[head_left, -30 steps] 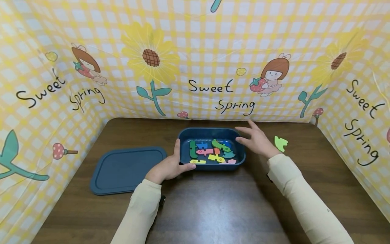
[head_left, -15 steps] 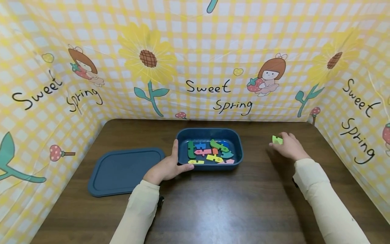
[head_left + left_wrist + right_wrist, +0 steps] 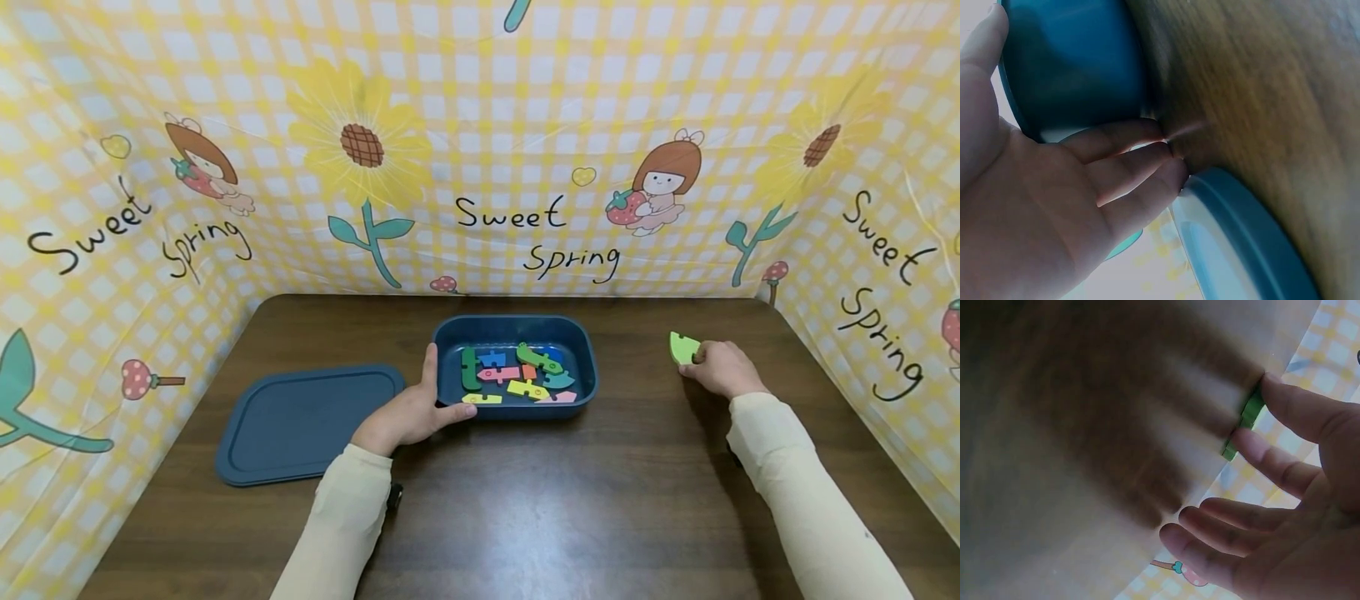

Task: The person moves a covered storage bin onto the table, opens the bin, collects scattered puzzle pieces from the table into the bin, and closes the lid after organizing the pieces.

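A dark blue lunch box (image 3: pixel 517 411) stands uncovered on the table, with several colourful flat puzzle pieces inside. My left hand (image 3: pixel 412 412) rests against the box's left front corner, thumb along the front rim. In the left wrist view its fingers (image 3: pixel 1129 175) lie fairly straight beside the box wall (image 3: pixel 1079 69). Over on the right, my right hand (image 3: pixel 723 369) pinches a light green puzzle piece (image 3: pixel 682 347) by its right side. The right wrist view shows the green piece's edge (image 3: pixel 1251 412) at the thumb and index fingertips, the other fingers reaching out loosely.
The matching blue lid (image 3: pixel 311 425) lies flat on the table left of the box, close to the left forearm. A checked yellow cloth (image 3: pixel 510 125) with printed flowers walls in the back and both sides of the brown wooden table (image 3: pixel 600 500).
My right hand has left the box's right side and moved right to the light green piece, which it now pinches and has turned slightly. The left hand stays at the box.
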`<control>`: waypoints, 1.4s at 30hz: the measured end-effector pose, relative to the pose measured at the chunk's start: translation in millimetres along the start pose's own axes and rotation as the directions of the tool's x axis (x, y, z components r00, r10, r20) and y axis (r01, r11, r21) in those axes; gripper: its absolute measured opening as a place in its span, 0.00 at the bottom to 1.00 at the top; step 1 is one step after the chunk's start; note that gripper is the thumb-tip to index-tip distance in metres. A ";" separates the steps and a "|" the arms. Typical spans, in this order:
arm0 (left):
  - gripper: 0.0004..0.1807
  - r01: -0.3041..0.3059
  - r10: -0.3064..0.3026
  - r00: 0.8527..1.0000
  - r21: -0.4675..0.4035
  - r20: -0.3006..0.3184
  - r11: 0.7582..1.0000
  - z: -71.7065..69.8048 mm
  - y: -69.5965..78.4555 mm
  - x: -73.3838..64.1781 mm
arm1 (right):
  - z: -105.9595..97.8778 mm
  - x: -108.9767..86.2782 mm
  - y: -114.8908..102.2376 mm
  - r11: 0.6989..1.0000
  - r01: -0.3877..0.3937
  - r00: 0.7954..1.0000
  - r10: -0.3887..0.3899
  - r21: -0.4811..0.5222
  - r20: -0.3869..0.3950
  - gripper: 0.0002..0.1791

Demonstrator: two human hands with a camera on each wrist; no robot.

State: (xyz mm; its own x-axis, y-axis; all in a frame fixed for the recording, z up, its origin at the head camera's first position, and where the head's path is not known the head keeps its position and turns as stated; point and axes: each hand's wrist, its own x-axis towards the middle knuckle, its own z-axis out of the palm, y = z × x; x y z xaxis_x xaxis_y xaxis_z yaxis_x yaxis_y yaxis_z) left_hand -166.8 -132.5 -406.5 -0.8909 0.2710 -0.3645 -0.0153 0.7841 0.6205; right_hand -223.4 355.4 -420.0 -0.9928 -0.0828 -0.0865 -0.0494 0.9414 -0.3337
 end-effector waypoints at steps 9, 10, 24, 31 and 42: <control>0.67 0.001 -0.001 1.000 -0.001 0.003 1.000 -0.1 -0.6 -0.5 | 4.5 1.2 -1.7 0.997 0.074 0.996 -0.074 -0.007 -0.040 0.15; 0.67 0.001 -0.001 1.000 -0.002 0.004 1.000 -0.1 -0.7 -0.3 | 5.3 1.2 -2.1 0.996 0.083 0.996 -0.084 -0.008 -0.044 0.16; 0.67 -0.013 0.013 1.000 0.000 0.002 1.000 -0.1 -1.5 -0.1 | 4.3 -2.5 -9.9 0.973 0.183 0.981 -0.171 0.142 -0.092 0.06; 0.68 -0.016 0.016 1.000 0.004 0.000 1.000 -1.5 -0.8 -0.7 | -0.6 -4.9 -17.7 0.957 0.227 0.970 -0.205 0.183 -0.130 0.05; 0.67 -0.013 0.013 1.000 0.007 -0.001 1.000 0.4 0.5 -2.2 | -1.1 -11.7 -41.5 0.933 0.313 0.947 -0.294 0.177 -0.128 0.05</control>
State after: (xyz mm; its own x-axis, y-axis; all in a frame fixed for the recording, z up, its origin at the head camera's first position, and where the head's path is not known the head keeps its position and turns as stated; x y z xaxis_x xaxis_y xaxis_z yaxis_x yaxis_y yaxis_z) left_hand -164.7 -132.4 -405.7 -0.8914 0.2805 -0.3560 -0.0007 0.7847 0.6199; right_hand -209.9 317.7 -404.1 -0.9399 -0.3131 0.1363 -0.3379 0.7944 -0.5048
